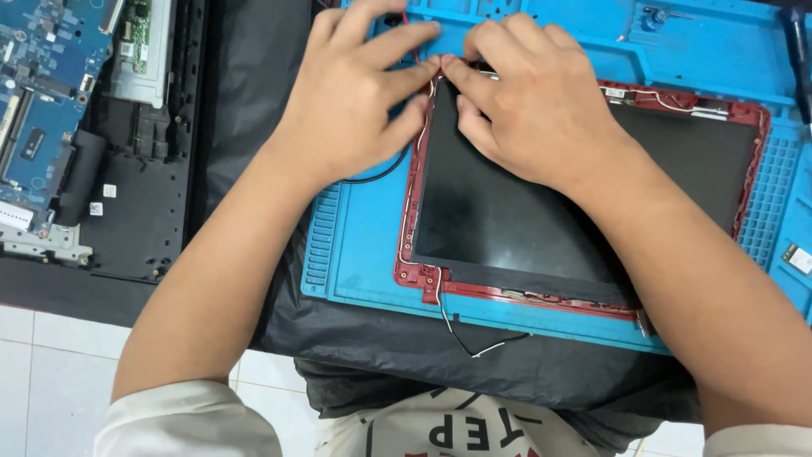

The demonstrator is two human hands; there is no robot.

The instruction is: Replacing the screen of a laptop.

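A laptop screen panel (524, 211) lies dark side up in its red lid frame (406, 228) on a blue work mat (355, 254). My left hand (351, 93) and my right hand (529, 101) meet at the frame's far left corner. Their fingertips pinch a thin cable (420, 59) there. What exactly lies under the fingers is hidden. A black cable (376, 176) curves out from under my left hand. Thin black and white wires (474, 343) hang off the frame's near edge.
An opened laptop base (127, 195) with a blue circuit board (42, 76) lies at the left on a black cloth (245, 85). A screwdriver (799, 51) sits at the far right. A small card (798, 258) rests on the mat's right edge. White floor tiles (51, 372) show below.
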